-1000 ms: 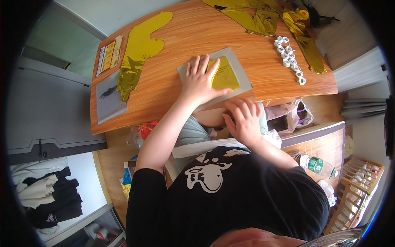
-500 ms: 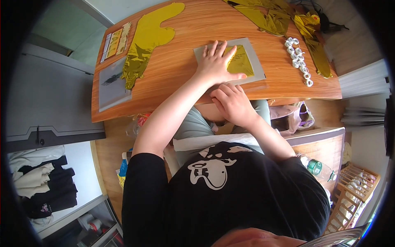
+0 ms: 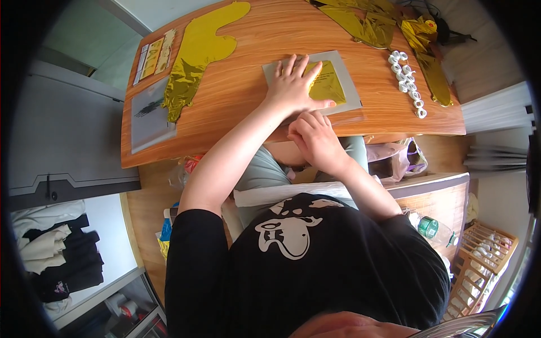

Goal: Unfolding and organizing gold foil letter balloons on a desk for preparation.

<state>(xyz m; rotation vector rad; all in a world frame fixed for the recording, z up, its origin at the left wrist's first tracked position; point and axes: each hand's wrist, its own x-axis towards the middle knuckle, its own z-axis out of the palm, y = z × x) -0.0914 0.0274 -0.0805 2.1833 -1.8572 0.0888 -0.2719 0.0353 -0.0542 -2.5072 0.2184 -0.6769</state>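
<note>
The left hand (image 3: 293, 87) lies flat, fingers spread, pressing a grey board (image 3: 346, 96) with a folded gold foil piece (image 3: 328, 84) on it. Just below it, at the table's near edge, the right hand (image 3: 315, 138) is loosely curled; I cannot tell whether it holds anything. The foil looks only partly worked. Far left of the hands lie a flat gold balloon (image 3: 200, 50) and two slim yellow packets (image 3: 155, 56); right, a white ring chain (image 3: 407, 81).
</note>
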